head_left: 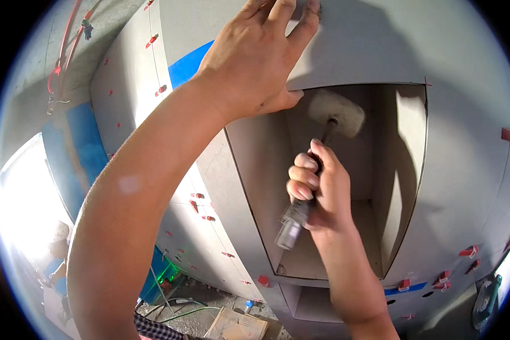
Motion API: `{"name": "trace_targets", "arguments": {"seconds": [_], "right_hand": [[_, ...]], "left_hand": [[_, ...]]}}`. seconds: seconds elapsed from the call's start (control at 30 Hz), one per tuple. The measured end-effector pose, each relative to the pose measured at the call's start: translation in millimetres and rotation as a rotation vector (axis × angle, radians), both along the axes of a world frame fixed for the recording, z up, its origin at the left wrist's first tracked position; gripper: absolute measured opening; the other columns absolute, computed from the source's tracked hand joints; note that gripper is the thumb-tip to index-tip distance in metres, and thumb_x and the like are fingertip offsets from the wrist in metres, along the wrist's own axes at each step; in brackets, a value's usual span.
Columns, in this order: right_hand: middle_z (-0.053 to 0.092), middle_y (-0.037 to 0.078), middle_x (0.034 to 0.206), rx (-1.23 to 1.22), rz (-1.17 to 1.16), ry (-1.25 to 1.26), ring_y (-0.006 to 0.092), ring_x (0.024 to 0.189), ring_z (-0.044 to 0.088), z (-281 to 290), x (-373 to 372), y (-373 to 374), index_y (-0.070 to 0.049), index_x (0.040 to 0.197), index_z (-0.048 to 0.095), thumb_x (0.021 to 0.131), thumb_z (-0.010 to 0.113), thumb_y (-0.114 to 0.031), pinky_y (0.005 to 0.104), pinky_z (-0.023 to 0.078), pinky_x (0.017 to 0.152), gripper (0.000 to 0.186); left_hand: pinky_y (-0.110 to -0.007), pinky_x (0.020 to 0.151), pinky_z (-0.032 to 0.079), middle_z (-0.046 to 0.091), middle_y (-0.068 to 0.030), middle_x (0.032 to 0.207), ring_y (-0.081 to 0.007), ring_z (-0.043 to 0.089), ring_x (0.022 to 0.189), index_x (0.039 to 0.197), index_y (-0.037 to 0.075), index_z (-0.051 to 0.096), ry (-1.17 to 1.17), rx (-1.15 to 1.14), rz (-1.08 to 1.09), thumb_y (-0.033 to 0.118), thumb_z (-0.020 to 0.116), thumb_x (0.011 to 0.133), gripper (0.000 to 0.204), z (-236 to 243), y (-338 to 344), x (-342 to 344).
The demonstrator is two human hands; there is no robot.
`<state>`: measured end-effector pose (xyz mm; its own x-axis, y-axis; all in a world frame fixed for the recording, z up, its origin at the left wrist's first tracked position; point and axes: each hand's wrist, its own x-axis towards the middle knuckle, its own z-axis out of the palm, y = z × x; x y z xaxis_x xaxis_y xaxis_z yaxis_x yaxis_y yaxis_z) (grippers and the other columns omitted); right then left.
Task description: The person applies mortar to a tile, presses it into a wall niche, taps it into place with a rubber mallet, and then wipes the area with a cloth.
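My left hand (249, 62) lies spread over the upper edge of a recessed niche (405, 187), with its fingers resting on the large grey tile (362, 45) above the opening. Its fingertips run up to the top of the picture. In front of the niche, my right hand (326, 184) is wrapped round the dark handle of a mallet (337, 113). The mallet's pale, blocky head is raised near the niche's top edge, slightly blurred; I cannot tell whether it touches anything. The handle's lower end slants down to the left.
Red levelling clips (471, 251) dot the tile joints on both sides. Below sits a second recess (314, 303). On the floor lie a green hose (192, 313) and a light board (238, 326). Red cables (62, 51) hang at upper left, and a green-handled tool (487, 303) stands at lower right.
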<state>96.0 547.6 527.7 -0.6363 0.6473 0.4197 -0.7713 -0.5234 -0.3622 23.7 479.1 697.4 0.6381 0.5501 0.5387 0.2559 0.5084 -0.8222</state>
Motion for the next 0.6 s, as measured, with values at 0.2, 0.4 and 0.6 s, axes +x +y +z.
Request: {"name": "trace_targets", "arguments": {"seconds": [0.2,0.4,0.6], "right_hand": [[0.040,-0.001,0.070,-0.131,-0.006,0.050,0.0072,0.050,0.034,-5,0,-8,-0.012,0.087,0.040,0.100,0.047,-0.024,0.0239,0.032,0.043,0.019],[0.038,-0.002,0.069,-0.041,0.048,0.013,0.0072,0.049,0.033,-11,4,-9,-0.012,0.085,0.040,0.099,0.048,-0.023,0.0250,0.031,0.042,0.019],[0.037,-0.002,0.070,0.062,0.052,-0.087,0.0067,0.048,0.031,-22,11,-13,-0.014,0.083,0.039,0.100,0.044,-0.025,0.0241,0.031,0.041,0.020]], "left_hand": [[-0.046,0.116,0.027,0.029,-0.0356,0.142,-0.0468,0.031,0.135,0.140,-0.006,0.033,-0.070,-0.062,-0.071,0.048,0.075,0.072,0.096,-5,-3,4],[-0.047,0.116,0.028,0.025,-0.0377,0.144,-0.0496,0.028,0.137,0.140,-0.005,0.030,-0.110,-0.078,-0.083,0.038,0.077,0.073,0.093,3,-2,1],[-0.048,0.116,0.028,0.023,-0.0377,0.145,-0.0500,0.024,0.139,0.141,-0.004,0.031,-0.186,-0.131,-0.087,0.036,0.076,0.075,0.089,0,-6,1]]}}
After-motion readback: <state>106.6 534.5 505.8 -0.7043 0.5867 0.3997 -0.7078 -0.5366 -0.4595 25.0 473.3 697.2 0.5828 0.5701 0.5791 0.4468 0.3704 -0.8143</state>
